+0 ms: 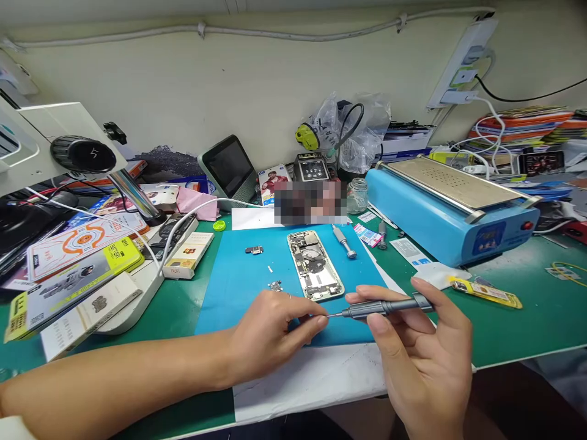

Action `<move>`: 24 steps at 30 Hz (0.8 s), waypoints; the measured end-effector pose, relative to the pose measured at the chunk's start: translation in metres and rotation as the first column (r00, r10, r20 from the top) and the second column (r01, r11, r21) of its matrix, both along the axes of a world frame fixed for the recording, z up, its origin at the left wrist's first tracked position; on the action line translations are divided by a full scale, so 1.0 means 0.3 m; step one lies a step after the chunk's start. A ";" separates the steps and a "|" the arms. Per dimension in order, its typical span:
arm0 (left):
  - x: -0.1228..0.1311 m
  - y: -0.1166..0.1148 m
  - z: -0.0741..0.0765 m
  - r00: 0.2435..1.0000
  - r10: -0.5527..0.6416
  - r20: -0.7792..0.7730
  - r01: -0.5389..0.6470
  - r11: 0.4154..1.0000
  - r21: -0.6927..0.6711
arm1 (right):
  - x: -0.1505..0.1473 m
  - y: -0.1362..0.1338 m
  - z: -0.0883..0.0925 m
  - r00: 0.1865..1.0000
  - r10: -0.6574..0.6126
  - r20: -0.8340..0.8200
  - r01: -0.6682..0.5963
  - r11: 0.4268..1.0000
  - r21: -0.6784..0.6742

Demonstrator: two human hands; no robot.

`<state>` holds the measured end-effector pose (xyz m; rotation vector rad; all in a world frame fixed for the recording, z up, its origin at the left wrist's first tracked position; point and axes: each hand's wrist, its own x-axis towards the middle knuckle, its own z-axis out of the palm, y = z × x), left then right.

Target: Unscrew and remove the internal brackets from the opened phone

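An opened phone lies with its insides up on a blue mat. Just in front of it my right hand grips a grey screwdriver, held level with its tip pointing left. My left hand is pinched shut at that tip; whatever sits between the fingertips is too small to name. Small loose phone parts lie on the mat to the left of the phone, and another screwdriver lies to its right.
A blue heating plate machine stands at the right, with a yellow lighter in front of it. Boxes and packets crowd the left under a microscope arm. A small screen, a glass jar and cables line the back.
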<state>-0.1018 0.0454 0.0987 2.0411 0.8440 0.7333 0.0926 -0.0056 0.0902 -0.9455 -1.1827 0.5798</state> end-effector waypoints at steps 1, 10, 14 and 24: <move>0.001 0.000 0.001 1.000 0.005 -0.002 -0.005 1.000 -0.001 | 0.000 0.000 0.001 1.000 -0.001 -0.006 0.001 1.000 -0.002; -0.003 -0.005 -0.002 0.999 0.020 -0.049 -0.020 1.000 -0.006 | 0.005 0.003 0.000 1.000 0.013 -0.017 -0.013 1.000 -0.016; -0.003 -0.003 -0.005 0.998 0.008 -0.063 -0.008 1.000 -0.010 | 0.006 -0.002 0.006 0.999 0.036 0.002 -0.036 0.998 -0.045; -0.004 -0.007 -0.005 0.998 0.007 -0.063 -0.006 1.000 0.008 | 0.006 -0.003 0.001 1.000 0.030 -0.005 -0.030 0.998 -0.052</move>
